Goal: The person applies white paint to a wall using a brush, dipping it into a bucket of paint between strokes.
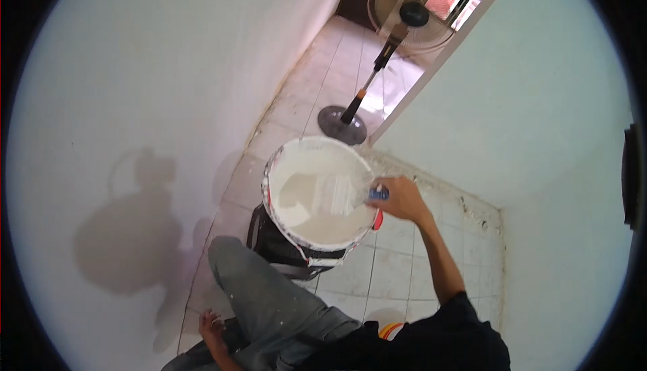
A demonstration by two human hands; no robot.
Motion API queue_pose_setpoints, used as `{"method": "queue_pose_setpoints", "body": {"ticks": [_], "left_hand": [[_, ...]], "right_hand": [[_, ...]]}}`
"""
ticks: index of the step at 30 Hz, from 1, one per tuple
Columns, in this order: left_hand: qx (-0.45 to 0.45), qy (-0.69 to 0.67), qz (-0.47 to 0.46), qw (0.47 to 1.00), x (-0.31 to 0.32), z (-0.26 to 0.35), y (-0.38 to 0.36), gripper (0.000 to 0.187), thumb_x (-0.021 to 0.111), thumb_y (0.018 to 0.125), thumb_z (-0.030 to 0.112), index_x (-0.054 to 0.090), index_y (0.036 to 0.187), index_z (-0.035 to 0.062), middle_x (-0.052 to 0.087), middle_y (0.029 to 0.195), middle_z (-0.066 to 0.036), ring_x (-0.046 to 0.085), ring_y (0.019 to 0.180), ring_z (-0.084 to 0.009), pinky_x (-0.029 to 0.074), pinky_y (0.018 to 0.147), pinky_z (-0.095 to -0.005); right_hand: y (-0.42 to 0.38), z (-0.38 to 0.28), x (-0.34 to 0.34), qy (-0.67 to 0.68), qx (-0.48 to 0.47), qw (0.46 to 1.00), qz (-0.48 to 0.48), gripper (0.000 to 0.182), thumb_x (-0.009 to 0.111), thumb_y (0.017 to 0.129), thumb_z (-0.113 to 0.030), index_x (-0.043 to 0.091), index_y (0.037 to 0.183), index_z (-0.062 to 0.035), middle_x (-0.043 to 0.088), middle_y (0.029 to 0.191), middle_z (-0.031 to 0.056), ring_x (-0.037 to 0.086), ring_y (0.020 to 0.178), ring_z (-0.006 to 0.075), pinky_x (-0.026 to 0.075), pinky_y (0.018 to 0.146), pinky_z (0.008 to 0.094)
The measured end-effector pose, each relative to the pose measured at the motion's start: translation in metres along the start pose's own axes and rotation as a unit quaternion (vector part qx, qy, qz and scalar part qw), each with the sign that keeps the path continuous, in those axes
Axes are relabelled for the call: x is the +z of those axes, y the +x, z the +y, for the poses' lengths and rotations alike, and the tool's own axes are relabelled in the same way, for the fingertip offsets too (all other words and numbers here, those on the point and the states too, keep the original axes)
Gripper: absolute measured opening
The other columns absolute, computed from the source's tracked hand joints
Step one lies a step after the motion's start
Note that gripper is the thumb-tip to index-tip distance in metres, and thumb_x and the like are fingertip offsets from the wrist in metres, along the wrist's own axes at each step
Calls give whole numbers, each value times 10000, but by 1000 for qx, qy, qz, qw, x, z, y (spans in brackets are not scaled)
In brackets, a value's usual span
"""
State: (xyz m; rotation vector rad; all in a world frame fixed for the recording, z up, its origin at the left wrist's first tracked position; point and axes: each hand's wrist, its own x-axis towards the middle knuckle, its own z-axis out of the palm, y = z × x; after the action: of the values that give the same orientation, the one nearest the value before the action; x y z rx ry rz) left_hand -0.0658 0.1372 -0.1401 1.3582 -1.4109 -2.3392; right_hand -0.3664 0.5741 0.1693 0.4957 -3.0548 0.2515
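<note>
My right hand (pixel 397 198) is closed around the blue handle of a wide paintbrush (pixel 335 194), holding it over the right side of a white bucket (pixel 268 199). The brush's pale, broad head overlaps the off-white paint (pixel 306 219) inside the bucket. Paint smears cover the bucket's rim, and its wire handle with a white grip (pixel 325 262) hangs down on my side. Low at the left, my left hand (pixel 211 327) rests beside my bent leg with its fingers loosely curled and apart, nothing visible in them.
Under the bucket is a black stand (pixel 286 244). Beyond it a pedestal fan (pixel 344 123) stands on the tiled floor near a doorway. Pale walls (pixel 155 68) rise close on the left and right (pixel 539 101). A yellow-and-red rimmed container (pixel 389 331) shows partly beside my body.
</note>
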Motion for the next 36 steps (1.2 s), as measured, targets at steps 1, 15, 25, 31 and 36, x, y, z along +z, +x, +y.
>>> {"method": "queue_pose_setpoints", "body": {"ticks": [1,15,25,31,36], "left_hand": [[4,5,7,1000,1,1,2,307,570,939,315,567,1147,89,628,832,-35,577,625,-110,448,527,-240],[13,-26,16,999,1,13,-6,338,592,909,375,582,1129,118,594,816,-11,546,630,-107,407,552,-252],[42,-45,-5,998,1,16,-13,343,603,916,396,581,1124,124,600,852,6,549,681,-94,417,590,-250],[38,-41,-8,998,5,21,-15,333,603,920,389,582,1115,120,607,847,6,556,680,-90,413,580,-249],[43,-31,-16,998,6,22,-14,339,604,923,378,577,1121,104,610,851,-1,565,675,-93,419,558,-239]], "right_hand": [[-13,4,-1,31,1,999,20,340,795,683,-325,670,853,-58,661,737,135,644,679,298,494,634,380],[-100,-6,33,205,175,953,139,332,791,721,-298,656,860,-28,676,684,131,633,585,206,473,574,318],[-113,-6,51,218,158,944,192,268,774,765,-185,622,858,15,592,576,77,483,507,97,376,494,265],[-120,-2,57,291,200,921,162,235,761,774,-154,601,835,5,563,607,14,429,545,59,327,507,242],[-124,6,69,298,168,920,189,240,765,788,-168,605,824,6,545,596,0,418,536,56,323,497,232]]}}
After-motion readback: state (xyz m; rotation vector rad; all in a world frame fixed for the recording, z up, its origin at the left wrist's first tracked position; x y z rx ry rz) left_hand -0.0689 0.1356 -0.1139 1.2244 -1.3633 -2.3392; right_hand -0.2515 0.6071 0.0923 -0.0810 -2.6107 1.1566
